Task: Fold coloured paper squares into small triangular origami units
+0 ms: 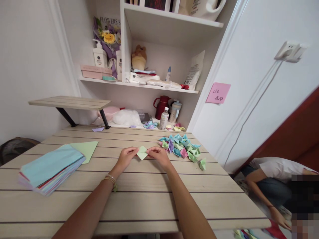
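Note:
A small light-green folded paper [142, 153], diamond-shaped from here, is held just above the table between my two hands. My left hand [126, 157] pinches its left corner, and my right hand [159, 156] pinches the right corner. To the right lies a heap of folded paper boats [183, 145] in blue, green, pink and purple, with one green paper boat [202, 164] a little apart. On the left rests a stack of coloured paper sheets [51, 166], a light-blue one on top. A green sheet [87, 150] sticks out behind it.
A small raised shelf [69, 102] stands at the table's back left. Behind the table are a bottle [163, 119], a dark red jug [162, 107] and more folded papers [150, 124]. A person [271, 186] crouches beyond the table's right edge.

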The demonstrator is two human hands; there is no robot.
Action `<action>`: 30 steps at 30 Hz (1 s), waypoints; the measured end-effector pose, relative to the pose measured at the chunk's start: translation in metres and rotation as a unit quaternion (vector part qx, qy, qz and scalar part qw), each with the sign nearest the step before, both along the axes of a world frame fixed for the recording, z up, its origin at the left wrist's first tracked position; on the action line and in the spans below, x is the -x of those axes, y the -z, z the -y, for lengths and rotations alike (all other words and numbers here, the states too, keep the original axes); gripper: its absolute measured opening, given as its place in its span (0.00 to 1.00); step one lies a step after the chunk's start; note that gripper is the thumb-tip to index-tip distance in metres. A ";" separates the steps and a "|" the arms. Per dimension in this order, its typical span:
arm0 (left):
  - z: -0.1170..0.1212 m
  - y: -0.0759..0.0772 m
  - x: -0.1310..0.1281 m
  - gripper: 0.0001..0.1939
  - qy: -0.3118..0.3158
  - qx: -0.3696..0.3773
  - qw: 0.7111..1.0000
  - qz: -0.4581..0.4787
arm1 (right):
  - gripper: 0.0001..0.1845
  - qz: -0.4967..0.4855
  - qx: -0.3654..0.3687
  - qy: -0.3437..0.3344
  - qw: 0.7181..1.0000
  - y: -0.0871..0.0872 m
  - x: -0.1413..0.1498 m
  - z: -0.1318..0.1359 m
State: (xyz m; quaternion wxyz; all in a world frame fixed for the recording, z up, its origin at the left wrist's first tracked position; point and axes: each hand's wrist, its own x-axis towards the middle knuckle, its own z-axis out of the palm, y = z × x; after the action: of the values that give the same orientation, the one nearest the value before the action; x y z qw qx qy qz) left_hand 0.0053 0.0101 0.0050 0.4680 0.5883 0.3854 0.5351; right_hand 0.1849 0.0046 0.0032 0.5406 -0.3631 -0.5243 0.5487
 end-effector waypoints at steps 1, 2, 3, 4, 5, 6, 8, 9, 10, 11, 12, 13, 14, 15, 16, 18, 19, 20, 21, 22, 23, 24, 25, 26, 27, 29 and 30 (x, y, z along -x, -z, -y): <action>0.000 0.000 0.000 0.14 -0.002 -0.002 1.000 0.008 | 0.16 -0.008 -0.003 0.002 1.000 0.001 0.001 0.000; 0.000 0.001 -0.001 0.14 -0.005 -0.004 1.000 0.017 | 0.16 -0.014 -0.007 0.005 1.000 0.001 0.002 0.000; -0.001 0.002 -0.001 0.14 -0.010 -0.007 1.000 0.024 | 0.16 -0.015 -0.014 0.009 1.000 0.002 0.003 0.000; -0.001 0.003 -0.001 0.14 -0.015 -0.010 0.999 0.027 | 0.16 -0.009 -0.023 0.010 1.000 0.002 0.004 0.000; -0.001 0.004 0.000 0.13 -0.020 -0.012 0.999 0.026 | 0.15 0.005 -0.033 0.008 0.999 0.003 0.005 0.001; -0.002 0.005 0.000 0.12 -0.022 -0.013 0.999 0.022 | 0.15 0.025 -0.044 0.004 0.999 0.003 0.005 0.001; -0.001 0.005 0.000 0.12 -0.009 -0.008 1.000 0.013 | 0.17 0.075 -0.068 0.001 0.995 0.004 0.007 0.003; 0.000 0.005 0.000 0.13 0.006 -0.004 1.000 0.011 | 0.19 0.102 -0.084 0.007 0.991 0.005 0.007 0.003; 0.001 0.005 0.000 0.14 0.021 -0.001 1.000 0.009 | 0.20 0.133 -0.105 0.019 0.985 0.005 0.006 0.003; 0.002 0.005 0.000 0.15 0.031 -0.002 1.000 0.003 | 0.20 0.167 -0.130 0.039 0.977 0.006 0.006 0.003; 0.002 0.005 0.000 0.16 0.034 -0.009 0.999 -0.009 | 0.19 0.204 -0.158 0.061 0.964 0.006 0.005 0.003; 0.003 0.005 0.000 0.16 0.029 -0.022 0.999 -0.031 | 0.16 0.239 -0.186 0.082 0.949 0.006 0.004 0.002; 0.003 0.005 0.000 0.16 0.018 -0.038 0.997 -0.058 | 0.14 0.269 -0.210 0.100 0.935 0.006 0.003 0.002; 0.003 0.006 0.001 0.15 0.005 -0.054 0.995 -0.088 | 0.12 0.290 -0.227 0.112 0.923 0.006 0.003 0.001; 0.003 0.007 0.001 0.14 -0.006 -0.067 0.991 -0.116 | 0.11 0.300 -0.237 0.120 0.916 0.007 0.003 0.001; 0.002 0.009 0.002 0.13 -0.015 -0.074 0.987 -0.141 | 0.12 0.293 -0.232 0.120 0.920 0.008 0.003 0.000; 0.001 0.010 0.002 0.13 -0.014 -0.069 0.988 -0.135 | 0.13 0.278 -0.218 0.115 0.928 0.009 0.004 -0.001; 0.001 0.011 0.002 0.13 -0.008 -0.059 0.991 -0.120 | 0.15 0.258 -0.199 0.106 0.939 0.010 0.005 -0.001; 0.001 0.011 0.002 0.14 -0.001 -0.049 0.994 -0.102 | 0.18 0.233 -0.178 0.098 0.951 0.010 0.005 -0.001; 0.000 0.012 0.001 0.16 0.006 -0.039 0.996 -0.082 | 0.20 0.207 -0.157 0.091 0.961 0.010 0.006 -0.002; 0.000 0.012 0.001 0.17 0.011 -0.032 0.997 -0.064 | 0.23 0.180 -0.139 0.088 0.970 0.009 0.006 -0.002; 0.000 0.012 0.000 0.18 0.016 -0.027 0.998 -0.049 | 0.24 0.156 -0.127 0.088 0.976 0.009 0.006 -0.002; 0.000 0.012 -0.001 0.19 0.018 -0.025 0.999 -0.036 | 0.24 0.137 -0.121 0.090 0.979 0.008 0.006 -0.002; 0.000 0.012 -0.002 0.19 0.019 -0.025 0.999 -0.028 | 0.23 0.122 -0.118 0.091 0.981 0.007 0.006 -0.002; 0.000 0.013 -0.002 0.19 0.019 -0.027 0.999 -0.023 | 0.23 0.107 -0.116 0.091 0.983 0.007 0.006 -0.002; -0.001 0.013 -0.003 0.18 0.016 -0.037 0.999 -0.022 | 0.22 0.077 -0.106 0.077 0.988 0.007 0.006 -0.003; -0.001 0.014 -0.002 0.17 0.011 -0.045 0.999 -0.025 | 0.23 0.058 -0.095 0.065 0.992 0.008 0.007 -0.003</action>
State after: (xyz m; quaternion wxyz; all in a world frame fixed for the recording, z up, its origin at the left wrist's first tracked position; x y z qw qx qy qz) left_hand 0.0077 0.0113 -0.0086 0.4371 0.6261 0.3660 0.5320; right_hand 0.1780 0.0072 -0.0050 0.5755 -0.3748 -0.5800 0.4382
